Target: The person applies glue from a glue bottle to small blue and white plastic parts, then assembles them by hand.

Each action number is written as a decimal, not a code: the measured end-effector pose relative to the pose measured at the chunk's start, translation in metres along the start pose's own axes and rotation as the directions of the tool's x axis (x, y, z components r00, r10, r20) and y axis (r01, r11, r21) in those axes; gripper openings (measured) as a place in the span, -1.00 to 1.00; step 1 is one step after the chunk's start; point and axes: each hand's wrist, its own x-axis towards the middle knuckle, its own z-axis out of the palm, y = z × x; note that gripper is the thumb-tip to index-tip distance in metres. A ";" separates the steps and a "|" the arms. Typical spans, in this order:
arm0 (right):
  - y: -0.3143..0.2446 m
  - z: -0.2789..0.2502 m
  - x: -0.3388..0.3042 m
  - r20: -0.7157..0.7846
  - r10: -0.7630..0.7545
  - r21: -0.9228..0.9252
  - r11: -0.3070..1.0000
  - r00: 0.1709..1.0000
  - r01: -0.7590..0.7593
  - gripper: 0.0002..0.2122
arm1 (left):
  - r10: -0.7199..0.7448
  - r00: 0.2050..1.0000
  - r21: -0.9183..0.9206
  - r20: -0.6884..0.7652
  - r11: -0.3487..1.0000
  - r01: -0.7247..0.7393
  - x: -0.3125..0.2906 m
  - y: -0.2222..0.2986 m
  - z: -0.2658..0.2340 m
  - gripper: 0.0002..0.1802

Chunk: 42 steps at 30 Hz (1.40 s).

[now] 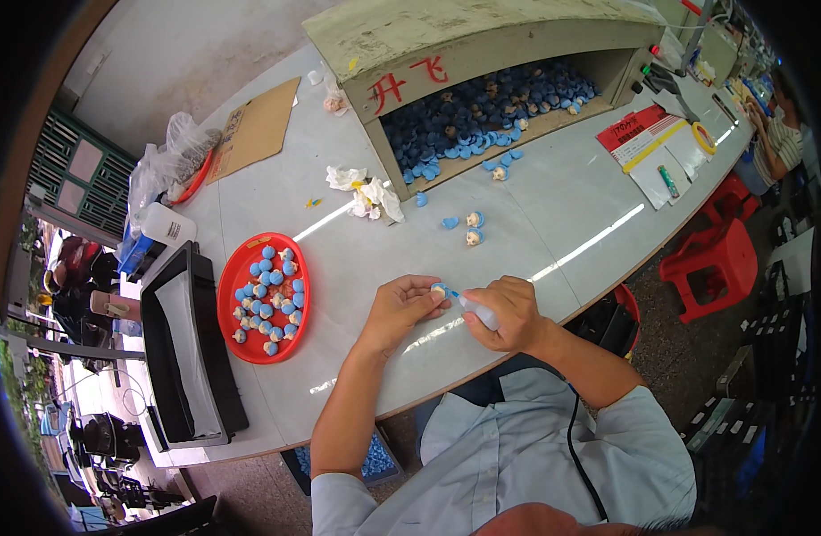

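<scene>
My left hand pinches a small blue-and-cream doll head between thumb and fingers above the table. Wrapped in my right hand is a whitish squeeze bottle, its tip pointing at the doll head and touching or almost touching it. Just beyond my hands lie two cream-faced doll heads and a blue shell-like piece. To the left, a round red tray carries many similar blue-and-cream heads.
A beige box at the back is heaped with blue pieces. Crumpled tissue lies beside it. A black bin stands at the left edge, cardboard behind. Red stools and a seated person are on the right.
</scene>
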 end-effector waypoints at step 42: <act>0.055 0.030 0.074 0.340 0.175 -0.517 0.855 0.924 0.028 -0.85 | 0.025 0.986 -0.326 -0.165 0.942 -0.078 0.001 0.008 -0.016 -0.67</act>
